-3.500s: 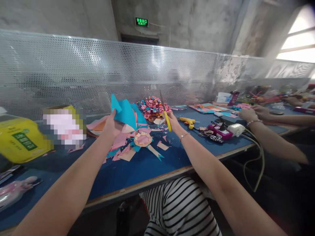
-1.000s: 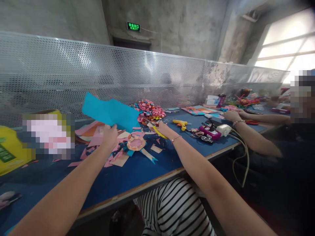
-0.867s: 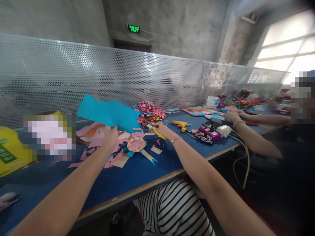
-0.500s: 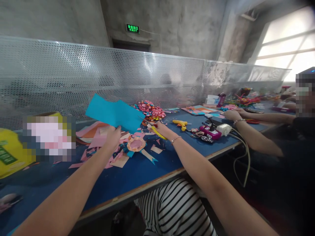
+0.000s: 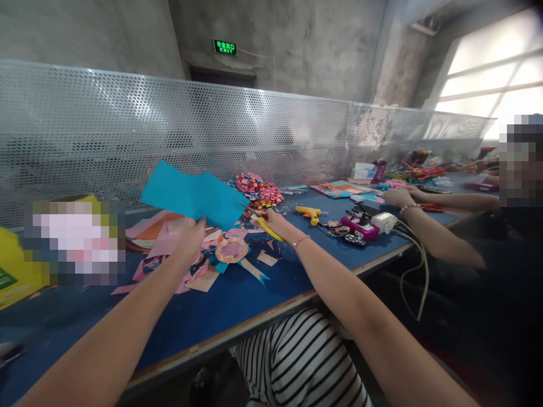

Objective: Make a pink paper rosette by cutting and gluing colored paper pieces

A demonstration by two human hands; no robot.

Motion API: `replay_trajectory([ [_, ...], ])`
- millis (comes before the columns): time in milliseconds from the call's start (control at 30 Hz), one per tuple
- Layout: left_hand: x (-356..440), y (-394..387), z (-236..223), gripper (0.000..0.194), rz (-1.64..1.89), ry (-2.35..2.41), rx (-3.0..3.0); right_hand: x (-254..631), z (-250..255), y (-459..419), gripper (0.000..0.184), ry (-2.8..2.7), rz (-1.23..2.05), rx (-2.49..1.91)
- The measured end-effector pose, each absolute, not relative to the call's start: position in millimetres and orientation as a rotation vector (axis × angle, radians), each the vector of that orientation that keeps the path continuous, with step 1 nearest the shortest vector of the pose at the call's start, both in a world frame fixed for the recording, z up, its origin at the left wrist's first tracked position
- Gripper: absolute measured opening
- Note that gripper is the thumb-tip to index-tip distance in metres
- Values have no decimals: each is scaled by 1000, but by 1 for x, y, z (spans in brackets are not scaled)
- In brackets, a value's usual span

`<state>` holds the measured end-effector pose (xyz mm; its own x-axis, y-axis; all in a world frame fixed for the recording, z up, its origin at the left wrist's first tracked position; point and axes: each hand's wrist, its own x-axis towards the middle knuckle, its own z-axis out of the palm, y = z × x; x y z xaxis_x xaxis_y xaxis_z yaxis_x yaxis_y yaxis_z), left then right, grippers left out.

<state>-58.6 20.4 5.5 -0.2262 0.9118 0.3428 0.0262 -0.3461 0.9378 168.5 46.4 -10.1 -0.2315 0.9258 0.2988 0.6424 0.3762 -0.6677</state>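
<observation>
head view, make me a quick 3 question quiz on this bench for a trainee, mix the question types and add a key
1. Multiple choice: what does the right hand hold?
a) a pink paper strip
b) the yellow-handled metal scissors
c) a white power strip

2. True or false: the left hand holds the large bright blue paper sheet.

3. Fill in left or right: seen from the wearer's side, the yellow plastic glue gun lies to the ____ of the round peach-and-pink paper rosette.

Key: 1 b; 2 true; 3 right
</observation>
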Motion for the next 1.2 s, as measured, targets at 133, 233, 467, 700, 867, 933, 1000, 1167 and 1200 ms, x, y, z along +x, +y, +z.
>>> replay_trajectory([
  [133, -58, 21, 5, 15, 1710, 1193, 1332, 168, -8, 45, 55, -1975, 528, -1416],
  [233, -58, 21, 4, 15, 1712, 1208, 1322, 168, -7, 43, 50, -1968, 526, -1392],
  [467, -59, 21, 6, 18, 1713, 1225, 1344, 168, -7, 43, 46, -1965, 503, -1374],
  [700, -58, 18, 10, 21, 1706, 1182, 1341, 168, -5, 43, 44, -1996, 487, -1378],
  [867, -60, 20, 8, 16, 1722, 1207, 1329, 168, -4, 43, 42, -1999, 470, -1376],
  [933, -60, 19, 9, 16, 1723, 1219, 1352, 168, -4, 42, 42, -1999, 469, -1377],
  [1000, -59, 17, 11, 16, 1730, 1217, 1388, 167, -4, 42, 42, -1993, 470, -1380],
  [1167, -58, 17, 12, 15, 1738, 1237, 1449, 166, -1, 40, 43, -1989, 437, -1424],
  [1200, -59, 18, 11, 14, 1751, 1265, 1471, 166, -1, 40, 43, -1991, 431, -1427],
])
